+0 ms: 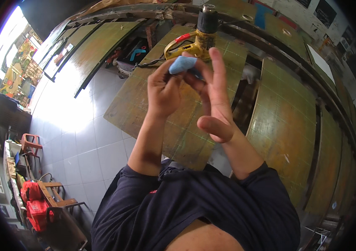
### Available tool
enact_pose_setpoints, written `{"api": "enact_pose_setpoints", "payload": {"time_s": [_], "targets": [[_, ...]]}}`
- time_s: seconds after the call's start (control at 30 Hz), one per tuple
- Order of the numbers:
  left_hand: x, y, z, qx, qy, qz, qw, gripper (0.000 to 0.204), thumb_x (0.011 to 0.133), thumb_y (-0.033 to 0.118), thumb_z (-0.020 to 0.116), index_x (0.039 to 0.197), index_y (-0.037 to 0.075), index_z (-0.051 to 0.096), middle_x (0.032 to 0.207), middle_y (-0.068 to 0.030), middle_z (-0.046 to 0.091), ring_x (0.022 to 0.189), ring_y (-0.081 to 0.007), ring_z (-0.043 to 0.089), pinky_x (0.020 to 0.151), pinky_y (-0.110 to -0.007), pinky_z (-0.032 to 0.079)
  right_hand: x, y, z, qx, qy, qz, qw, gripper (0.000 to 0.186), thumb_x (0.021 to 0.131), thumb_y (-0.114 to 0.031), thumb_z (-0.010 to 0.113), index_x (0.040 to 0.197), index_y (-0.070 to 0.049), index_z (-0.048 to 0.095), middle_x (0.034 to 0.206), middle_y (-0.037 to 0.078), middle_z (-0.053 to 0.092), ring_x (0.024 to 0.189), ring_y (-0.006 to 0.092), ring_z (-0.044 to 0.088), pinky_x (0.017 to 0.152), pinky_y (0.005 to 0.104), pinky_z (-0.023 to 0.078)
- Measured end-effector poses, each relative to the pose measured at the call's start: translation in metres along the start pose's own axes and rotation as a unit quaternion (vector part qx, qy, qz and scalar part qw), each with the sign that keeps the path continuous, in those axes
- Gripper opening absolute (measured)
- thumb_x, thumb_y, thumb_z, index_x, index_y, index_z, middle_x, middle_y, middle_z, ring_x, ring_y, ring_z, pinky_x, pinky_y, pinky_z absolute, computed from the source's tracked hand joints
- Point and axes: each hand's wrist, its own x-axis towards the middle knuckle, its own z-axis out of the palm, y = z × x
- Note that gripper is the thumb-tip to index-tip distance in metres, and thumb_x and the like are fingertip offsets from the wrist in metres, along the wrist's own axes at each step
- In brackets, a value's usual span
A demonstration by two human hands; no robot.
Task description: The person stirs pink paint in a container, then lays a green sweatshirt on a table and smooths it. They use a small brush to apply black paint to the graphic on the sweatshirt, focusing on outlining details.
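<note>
My left hand (164, 93) is closed on a small light blue cloth (183, 64), bunched at its fingertips. Close beside it, my right hand (219, 98) has its thumb and forefinger stretched apart, while its other fingers bend towards the cloth. Whether those bent fingers touch it I cannot tell. Both hands are raised over a greenish-brown board (186, 129) marked with thin grid lines. Just beyond them, a yellow and black heat gun (206, 31) stands on that board with its metal nozzle upward, its cord trailing left.
More boards (285, 125) lie to the right with dark gaps between them, and another (107, 46) lies at the far left. Grey floor tiles (77, 150) show at the left, with a red stool (31, 144), a red bag (37, 209) and a wooden frame (56, 194).
</note>
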Motion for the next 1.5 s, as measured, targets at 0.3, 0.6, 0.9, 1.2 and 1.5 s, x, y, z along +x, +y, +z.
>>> {"api": "enact_pose_setpoints", "payload": {"time_s": [0.3,0.6,0.9,1.2,1.5], "targets": [[-0.003,0.014,-0.010,0.046,-0.004,0.061,0.997,0.032,0.085,0.006,0.054,0.116,0.004,0.059,0.115,-0.0102,0.062,0.103,-0.0182,0.055,0.085,-0.028,0.039,-0.003,0.002,-0.011,0.294,0.043,0.123,0.947,0.079,0.088,-0.046,0.047,0.145,-0.004,0.013,0.143,0.018,0.029,0.135,0.0278,0.024,0.109,0.0386,0.017],[-0.008,0.022,0.001,0.412,0.003,0.199,0.889,0.042,0.069,0.002,0.049,0.106,0.016,0.064,0.123,-0.0006,0.059,0.123,-0.0278,0.045,0.101,-0.051,0.022,-0.018,0.010,-0.005,0.136,-0.051,0.118,0.982,0.089,0.082,-0.047,0.055,0.143,0.003,0.014,0.148,0.014,0.019,0.139,0.0253,0.012,0.110,0.0427,0.003],[-0.006,-0.010,-0.034,0.334,0.055,0.041,0.940,0.029,0.071,0.009,0.059,0.100,0.010,0.065,0.095,-0.0149,0.065,0.091,-0.0294,0.061,0.086,-0.040,0.043,-0.008,0.004,0.009,0.129,-0.008,0.271,0.954,0.086,0.082,-0.053,0.051,0.141,0.003,0.024,0.144,0.015,0.030,0.131,0.0254,0.030,0.104,0.0380,0.024],[-0.073,-0.097,-0.021,0.501,-0.317,-0.156,0.790,0.081,0.075,0.037,0.067,0.138,0.006,0.028,0.143,-0.0215,0.027,0.137,-0.0362,0.019,0.102,-0.062,0.021,-0.006,0.039,-0.005,-0.065,-0.008,0.323,0.944,0.058,0.087,-0.022,0.055,0.136,0.001,0.035,0.136,0.013,0.042,0.123,0.0239,0.041,0.096,0.0343,0.034],[-0.113,-0.025,-0.224,0.321,0.017,0.001,0.947,0.012,0.083,0.010,0.063,0.093,0.002,0.064,0.105,-0.0141,0.064,0.099,-0.0308,0.059,0.085,-0.038,0.046,-0.007,0.074,-0.034,-0.152,-0.011,0.443,0.883,0.057,0.083,-0.011,0.062,0.132,0.004,0.037,0.118,0.015,0.053,0.102,0.0205,0.056,0.087,0.0310,0.043]]}}
